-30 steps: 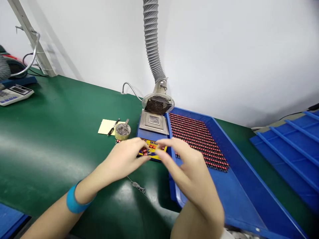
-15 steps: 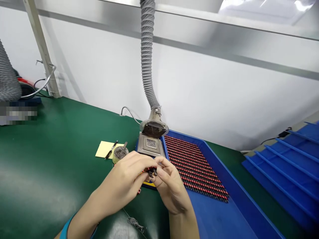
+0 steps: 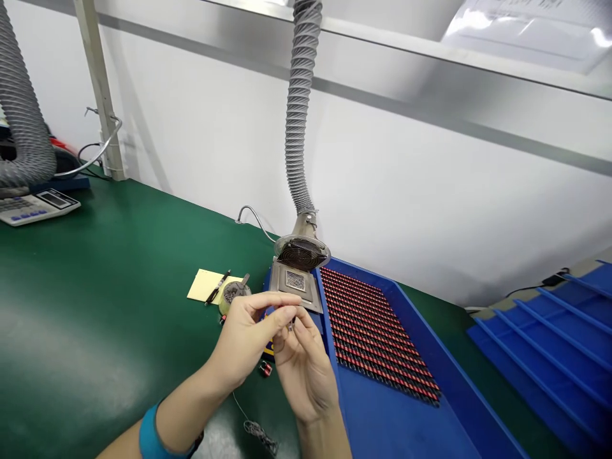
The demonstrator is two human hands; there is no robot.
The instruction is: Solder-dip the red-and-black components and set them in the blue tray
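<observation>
My left hand (image 3: pixel 246 335), with a teal band (image 3: pixel 160 433) on its wrist, is closed in a pinch. Its thumb and fingertips meet those of my right hand (image 3: pixel 306 366), which is also closed. Between the fingertips a small dark part (image 3: pixel 291 324) shows, mostly covered, so its kind is unclear. Under the hands a loose small red and black piece (image 3: pixel 266 368) lies on the green table (image 3: pixel 143 287). Just behind the hands stands a device with a metal top plate (image 3: pixel 313 296) and a textured grey square (image 3: pixel 295 280); the fingers hide its front.
A fume hood (image 3: pixel 303 252) on a ribbed hose hangs over the device. Right of it, a blue tray (image 3: pixel 396 414) holds rows of red and black pieces (image 3: pixel 382 338). A jar (image 3: pixel 234 293), pen (image 3: pixel 217 287), yellow paper (image 3: pixel 198 287), calculator (image 3: pixel 41 207) and bundled cord (image 3: pixel 261 437) lie leftward.
The view has shifted slightly. Both hands have turned and drawn closer at the fingertips, covering more of the dark part. The loose red and black piece shows more fully.
</observation>
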